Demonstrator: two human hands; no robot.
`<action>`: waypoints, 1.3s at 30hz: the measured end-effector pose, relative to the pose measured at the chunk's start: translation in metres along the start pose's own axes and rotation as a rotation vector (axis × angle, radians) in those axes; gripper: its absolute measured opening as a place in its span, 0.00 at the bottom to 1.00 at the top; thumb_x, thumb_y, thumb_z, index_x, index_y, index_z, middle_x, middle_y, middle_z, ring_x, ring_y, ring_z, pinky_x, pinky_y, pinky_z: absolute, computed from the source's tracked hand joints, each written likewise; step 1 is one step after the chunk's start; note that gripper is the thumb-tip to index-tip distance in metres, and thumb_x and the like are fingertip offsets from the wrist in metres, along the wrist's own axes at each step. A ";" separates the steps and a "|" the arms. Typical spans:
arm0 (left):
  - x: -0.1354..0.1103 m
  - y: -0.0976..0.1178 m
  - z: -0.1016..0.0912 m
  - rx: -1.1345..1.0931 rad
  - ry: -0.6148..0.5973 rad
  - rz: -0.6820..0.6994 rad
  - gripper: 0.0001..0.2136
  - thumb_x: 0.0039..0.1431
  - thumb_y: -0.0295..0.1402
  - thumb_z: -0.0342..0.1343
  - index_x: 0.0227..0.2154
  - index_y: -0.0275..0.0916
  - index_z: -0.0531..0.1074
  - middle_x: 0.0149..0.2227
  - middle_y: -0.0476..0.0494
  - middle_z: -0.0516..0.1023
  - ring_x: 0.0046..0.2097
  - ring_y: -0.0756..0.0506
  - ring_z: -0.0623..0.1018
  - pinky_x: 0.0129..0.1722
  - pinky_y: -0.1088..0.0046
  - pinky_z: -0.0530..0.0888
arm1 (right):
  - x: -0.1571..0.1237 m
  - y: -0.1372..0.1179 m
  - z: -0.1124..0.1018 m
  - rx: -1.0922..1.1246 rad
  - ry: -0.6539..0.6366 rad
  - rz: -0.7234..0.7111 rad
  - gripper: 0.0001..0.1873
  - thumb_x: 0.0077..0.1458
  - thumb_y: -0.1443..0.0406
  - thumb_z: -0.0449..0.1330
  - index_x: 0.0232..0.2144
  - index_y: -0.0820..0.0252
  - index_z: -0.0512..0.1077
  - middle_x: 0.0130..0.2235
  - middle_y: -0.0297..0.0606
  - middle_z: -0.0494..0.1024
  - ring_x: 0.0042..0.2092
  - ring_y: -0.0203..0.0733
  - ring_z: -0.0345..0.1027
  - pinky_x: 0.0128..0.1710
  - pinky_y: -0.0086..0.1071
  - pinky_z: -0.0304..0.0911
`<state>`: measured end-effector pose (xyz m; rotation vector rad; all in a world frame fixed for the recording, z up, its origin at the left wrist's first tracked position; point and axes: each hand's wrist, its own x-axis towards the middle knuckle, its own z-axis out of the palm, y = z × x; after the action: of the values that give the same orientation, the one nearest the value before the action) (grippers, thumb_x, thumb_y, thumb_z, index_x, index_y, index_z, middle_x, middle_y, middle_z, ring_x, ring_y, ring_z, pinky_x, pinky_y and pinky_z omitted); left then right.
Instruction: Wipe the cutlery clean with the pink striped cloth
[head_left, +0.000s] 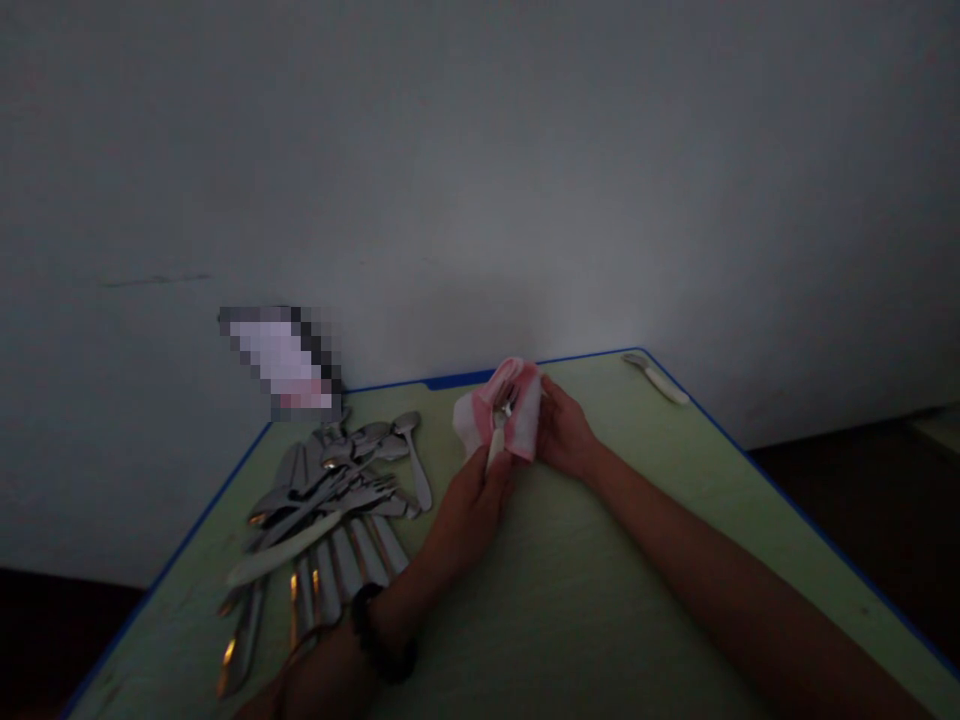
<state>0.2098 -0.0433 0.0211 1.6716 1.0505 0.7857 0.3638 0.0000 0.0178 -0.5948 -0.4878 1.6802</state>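
Note:
My left hand [480, 500] grips the pale handle of a fork [504, 400], its metal tines pointing away from me. A pink and white cloth [469, 415] wraps around the fork's head from behind and both sides. My right hand [566, 430] is closed on the right side of this cloth, its fingertips partly hidden behind it. Both hands are over the middle of the table. Left of my left hand lies a pile of metal cutlery [352, 470], with spoons, forks and several flat handles spread toward me.
A light green table [600, 580] with a blue edge stands against a grey wall [480, 180]. One white-handled piece of cutlery [664, 385] lies alone at the far right corner. A blurred-out device [277, 355] leans at the far left corner, behind the pile.

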 end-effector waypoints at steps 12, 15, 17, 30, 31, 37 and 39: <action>-0.004 0.001 0.001 -0.188 -0.018 0.031 0.14 0.62 0.43 0.41 0.35 0.38 0.64 0.19 0.57 0.56 0.19 0.54 0.57 0.17 0.80 0.54 | 0.013 0.000 -0.008 0.104 0.205 -0.132 0.19 0.58 0.54 0.46 0.36 0.60 0.71 0.34 0.36 0.79 0.39 0.39 0.72 0.45 0.35 0.65; -0.005 0.001 0.001 -0.256 0.042 0.047 0.13 0.62 0.43 0.42 0.34 0.39 0.63 0.19 0.57 0.56 0.19 0.54 0.57 0.17 0.81 0.55 | 0.013 -0.001 -0.008 0.089 0.210 -0.108 0.18 0.58 0.55 0.48 0.36 0.61 0.71 0.34 0.36 0.79 0.39 0.39 0.72 0.46 0.34 0.64; -0.004 0.004 0.000 -0.285 0.089 0.039 0.13 0.61 0.44 0.43 0.32 0.39 0.62 0.20 0.57 0.56 0.19 0.55 0.57 0.17 0.82 0.56 | 0.012 0.000 -0.008 0.035 0.222 -0.077 0.16 0.56 0.55 0.51 0.35 0.61 0.71 0.33 0.37 0.79 0.39 0.39 0.72 0.44 0.34 0.65; 0.006 0.003 -0.003 -0.580 0.217 -0.077 0.11 0.56 0.43 0.49 0.30 0.41 0.60 0.22 0.58 0.60 0.16 0.57 0.59 0.13 0.85 0.56 | 0.009 0.010 -0.014 -1.111 0.377 -0.804 0.16 0.51 0.56 0.54 0.40 0.58 0.63 0.46 0.45 0.65 0.49 0.43 0.60 0.49 0.39 0.55; 0.006 0.003 -0.003 -0.602 0.235 -0.079 0.11 0.56 0.43 0.49 0.31 0.41 0.60 0.23 0.58 0.62 0.16 0.58 0.60 0.13 0.85 0.57 | 0.008 0.008 -0.014 -1.239 0.397 -0.874 0.16 0.51 0.55 0.54 0.39 0.59 0.64 0.48 0.47 0.63 0.51 0.45 0.57 0.51 0.40 0.53; 0.005 0.003 -0.004 -0.490 0.251 -0.144 0.15 0.57 0.44 0.47 0.39 0.37 0.66 0.26 0.50 0.72 0.16 0.56 0.66 0.11 0.83 0.61 | -0.005 0.008 -0.007 -1.836 0.378 -0.780 0.28 0.43 0.51 0.60 0.43 0.61 0.64 0.45 0.48 0.67 0.48 0.53 0.58 0.49 0.46 0.50; 0.006 0.001 -0.004 -0.459 0.255 -0.154 0.18 0.57 0.43 0.48 0.45 0.37 0.65 0.34 0.43 0.75 0.21 0.52 0.73 0.12 0.81 0.65 | -0.004 0.011 -0.007 -1.913 0.372 -0.695 0.26 0.44 0.53 0.59 0.44 0.61 0.64 0.43 0.48 0.70 0.46 0.53 0.59 0.47 0.46 0.50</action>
<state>0.2086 -0.0367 0.0235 1.1098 1.0598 1.0656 0.3606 -0.0062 0.0059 -1.7167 -1.7268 -0.0273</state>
